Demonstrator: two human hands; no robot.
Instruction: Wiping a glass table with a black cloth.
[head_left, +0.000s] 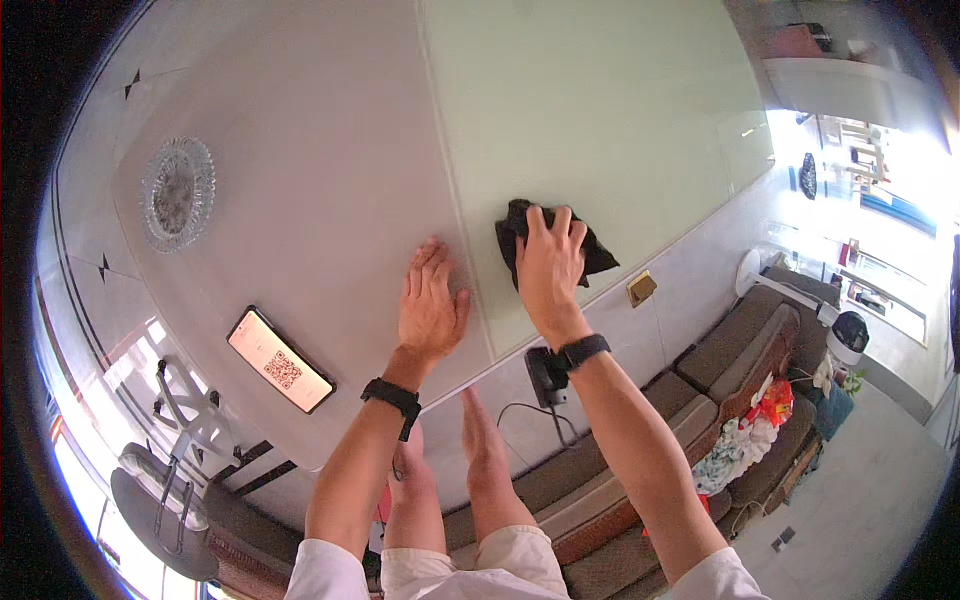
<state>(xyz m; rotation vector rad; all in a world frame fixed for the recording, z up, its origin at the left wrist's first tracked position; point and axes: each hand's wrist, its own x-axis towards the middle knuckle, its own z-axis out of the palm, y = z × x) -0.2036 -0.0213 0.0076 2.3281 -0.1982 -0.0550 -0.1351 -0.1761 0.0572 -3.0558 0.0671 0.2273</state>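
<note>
My right hand (553, 262) is on a crumpled black cloth (598, 255), its fingers bent over the cloth and gripping it against the pale green part of the table top (600, 97). My left hand (431, 307) lies palm down on the greyish-pink part of the table (315, 150), close to the seam (450, 165) between the two surfaces. It holds nothing, and its thumb is spread from the fingers. Both wrists wear black bands. Part of the cloth is hidden under my right hand.
A smartphone (281, 360) with a lit screen showing a printed code lies left of my left arm. Farther left stands a cut-glass dish (178, 195). Beyond the table's near edge are a brown sofa (660, 397) with clothes (739, 450), a white fan-like device (847, 334) and a swivel chair (161, 510).
</note>
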